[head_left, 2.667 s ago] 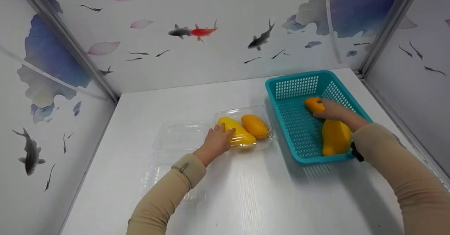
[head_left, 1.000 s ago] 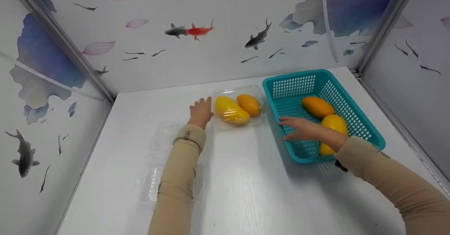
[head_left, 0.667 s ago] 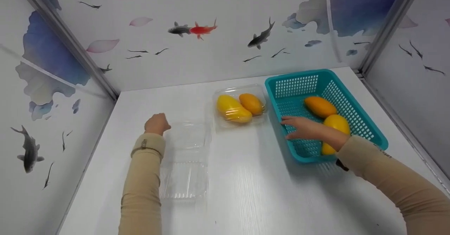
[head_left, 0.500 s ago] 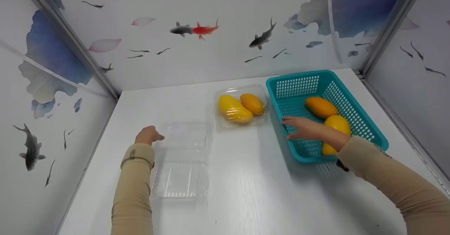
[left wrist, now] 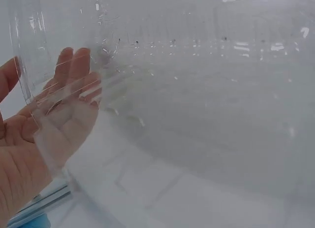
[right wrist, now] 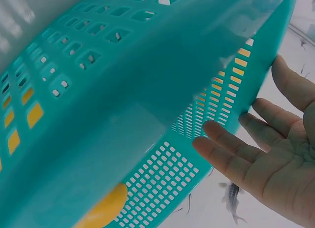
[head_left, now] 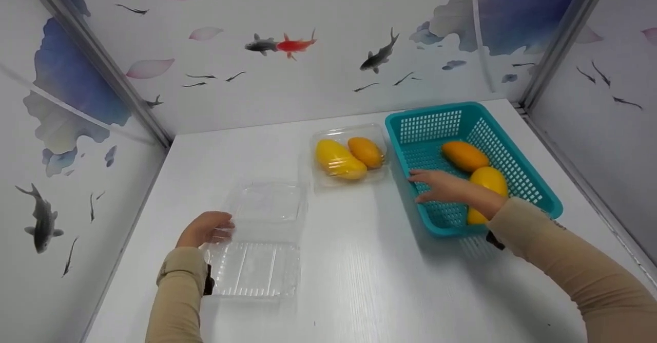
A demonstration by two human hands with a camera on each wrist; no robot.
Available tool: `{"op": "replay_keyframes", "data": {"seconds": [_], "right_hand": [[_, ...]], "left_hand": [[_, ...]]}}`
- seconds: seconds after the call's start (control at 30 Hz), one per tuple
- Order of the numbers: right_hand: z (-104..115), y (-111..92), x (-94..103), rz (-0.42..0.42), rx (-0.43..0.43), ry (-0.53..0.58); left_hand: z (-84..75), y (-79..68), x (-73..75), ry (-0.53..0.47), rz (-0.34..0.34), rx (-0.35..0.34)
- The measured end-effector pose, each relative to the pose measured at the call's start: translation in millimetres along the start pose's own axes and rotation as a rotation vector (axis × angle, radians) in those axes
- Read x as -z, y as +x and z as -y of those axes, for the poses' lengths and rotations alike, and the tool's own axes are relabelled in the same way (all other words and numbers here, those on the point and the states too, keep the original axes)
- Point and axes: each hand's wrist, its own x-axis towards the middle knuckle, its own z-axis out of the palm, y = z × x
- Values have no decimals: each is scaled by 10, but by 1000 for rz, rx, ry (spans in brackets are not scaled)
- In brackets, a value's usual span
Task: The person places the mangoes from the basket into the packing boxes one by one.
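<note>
1. Far left there's a wall (head_left: 46,148) with fish printed on it, plus a metal post.
2. Left hand (head_left: 208,226) is at the left side of the open box (head_left: 259,266). Fingers look loosely spread, and the wrist cam shows them through the clear plastic. Can't tell if the thumb's actually pinching the edge.
3. That open box lies flat on the white table (head_left: 354,286), one half nearer the person, the other beyond it.
4. Next over and further back, the closed box (head_left: 333,131), with a yellow mango and an orange mango side by side inside.
5. Then the teal basket (head_left: 422,157), just beside the closed box.
6. Right hand (head_left: 441,186) is over the basket, fingers spread, nothing in its grip, tips right at the left rim.
7. Further right in the basket: another orange mango (head_left: 464,156), then another yellow mango (head_left: 488,181), partly behind the right forearm.
</note>
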Motion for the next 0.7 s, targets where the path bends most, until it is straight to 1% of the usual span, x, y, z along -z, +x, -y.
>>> {"op": "replay_keyframes", "data": {"seconds": [0.07, 0.23, 0.33, 0.47, 0.57, 0.7], "right_hand": [[2, 4, -2, 3, -4, 6], [-9, 0, -9, 2, 0, 13], [-28, -11, -12, -3, -1, 13], [-31, -28, -11, -7, 12, 19], [-21, -30, -11, -7, 16, 23], [-19, -17, -13, -2, 0, 26]], "left_hand": [[19, -14, -6, -12, -6, -18], [44, -65, -9, -56, -19, -24], [59, -100, 3, -78, 6, -35], [78, -146, 14, -97, 8, -34], [82, -198, -5, -109, -4, -37], [63, -269, -39, -138, 14, -66]]}}
